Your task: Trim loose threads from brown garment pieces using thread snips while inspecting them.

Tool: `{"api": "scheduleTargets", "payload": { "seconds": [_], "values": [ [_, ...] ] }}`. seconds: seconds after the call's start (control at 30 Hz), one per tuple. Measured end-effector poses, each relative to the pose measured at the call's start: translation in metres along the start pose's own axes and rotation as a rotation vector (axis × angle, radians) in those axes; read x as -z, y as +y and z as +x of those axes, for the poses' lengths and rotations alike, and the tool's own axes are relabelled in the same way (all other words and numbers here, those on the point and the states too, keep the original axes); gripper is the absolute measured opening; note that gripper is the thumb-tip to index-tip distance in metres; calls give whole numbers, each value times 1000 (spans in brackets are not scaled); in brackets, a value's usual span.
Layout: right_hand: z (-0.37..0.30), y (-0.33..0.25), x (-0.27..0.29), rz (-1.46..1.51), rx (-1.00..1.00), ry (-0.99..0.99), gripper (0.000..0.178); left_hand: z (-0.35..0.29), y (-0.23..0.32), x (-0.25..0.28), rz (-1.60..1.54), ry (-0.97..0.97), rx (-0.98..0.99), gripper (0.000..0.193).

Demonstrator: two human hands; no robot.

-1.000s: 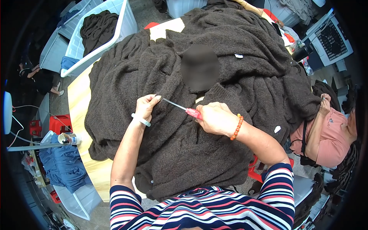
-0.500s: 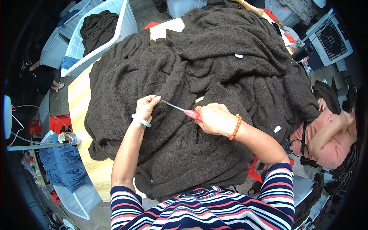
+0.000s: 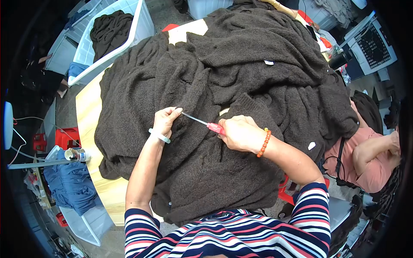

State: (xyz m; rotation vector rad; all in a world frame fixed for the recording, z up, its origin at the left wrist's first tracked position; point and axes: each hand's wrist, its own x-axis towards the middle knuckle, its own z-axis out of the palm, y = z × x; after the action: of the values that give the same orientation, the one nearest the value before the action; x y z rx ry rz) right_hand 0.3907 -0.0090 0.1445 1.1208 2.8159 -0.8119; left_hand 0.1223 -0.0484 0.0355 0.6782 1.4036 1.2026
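Observation:
In my right hand (image 3: 241, 132) is a thin metal-shafted tool with a red handle (image 3: 215, 128); the fingers are wrapped round the handle. The shaft points up and left to the pinched thumb and fingertips of my left hand (image 3: 166, 121). Whatever those fingertips hold at the shaft's tip is too small to make out. Both hands are above a dark brown knitted garment (image 3: 219, 185) spread over the near part of the table. More brown knitwear (image 3: 258, 47) lies heaped beyond it, with a small white tag (image 3: 269, 62) on it.
A light wooden table (image 3: 88, 105) shows at the left. Beyond it stands a white bin (image 3: 142, 26) with brown knitwear inside. Blue cloth (image 3: 71, 185) fills a bin at the lower left, near a small jar (image 3: 77, 155). Red stools (image 3: 68, 138) stand left. A person in pink (image 3: 365, 165) sits at the right.
My hands and the tool hold nearly the same place. At the right, the person in pink has shifted an arm, and the person at the far left has moved slightly.

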Motion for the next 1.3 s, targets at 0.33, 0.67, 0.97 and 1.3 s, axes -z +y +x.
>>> {"api": "scheduleTargets", "payload": {
  "seconds": [0.33,0.67,0.97,1.3],
  "values": [
    [-2,9,2,4,-28,-33,19,3,-1,8,5,-24,0,10],
    [-8,12,-4,-7,10,53,20,2,-1,-3,-30,-33,52,7],
    [-5,9,-3,2,-14,-22,21,-2,-7,-2,-91,-64,28,5],
    [-4,11,-8,5,14,-2,20,-5,-5,-3,-64,-30,-22,3]
  ]
}}
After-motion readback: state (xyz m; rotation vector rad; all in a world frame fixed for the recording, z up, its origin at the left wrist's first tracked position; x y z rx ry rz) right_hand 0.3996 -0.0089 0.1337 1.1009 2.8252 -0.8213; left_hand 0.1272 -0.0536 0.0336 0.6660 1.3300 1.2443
